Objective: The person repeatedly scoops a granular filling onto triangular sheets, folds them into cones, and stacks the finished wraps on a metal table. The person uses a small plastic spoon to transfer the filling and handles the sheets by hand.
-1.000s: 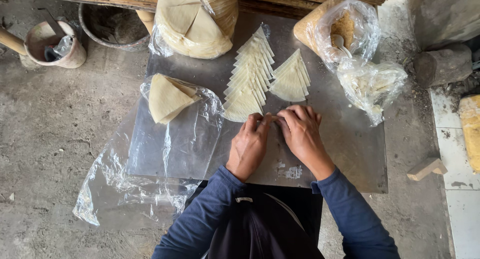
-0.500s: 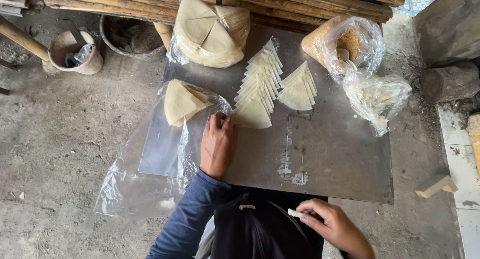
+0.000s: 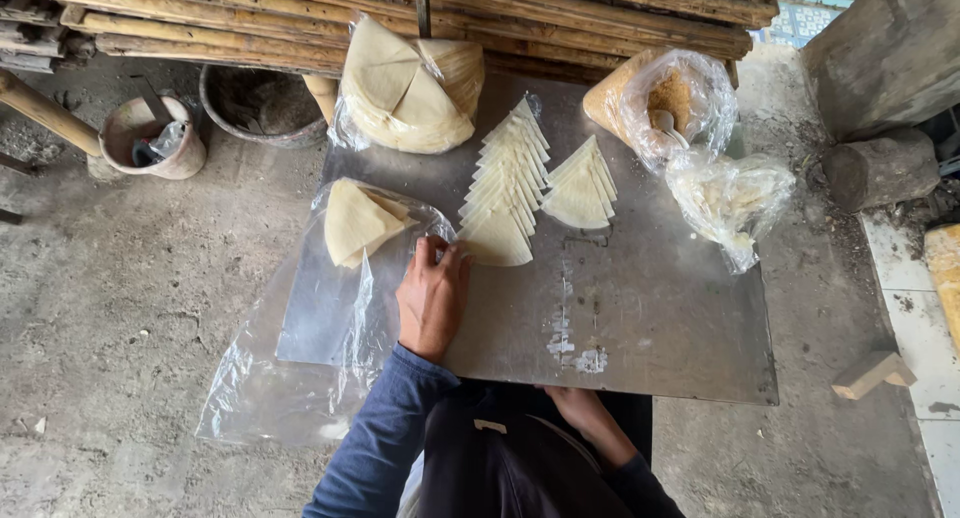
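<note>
Head view: left hand [image 3: 432,296] flat beside wrapper stack [image 3: 497,240].

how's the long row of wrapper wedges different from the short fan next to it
The long row of pale dough wedges holds many more pieces than the short fan of pale wedges. The left hand rests at the long row's near end; the short fan lies untouched. Both lie overlapped on the grey metal sheet.

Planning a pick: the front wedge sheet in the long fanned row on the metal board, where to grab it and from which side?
Take the front wedge sheet by its curved near edge, coming from the person's side. It lies on top of the overlapping row with that edge free on the metal board. The left hand rests beside it.
</note>
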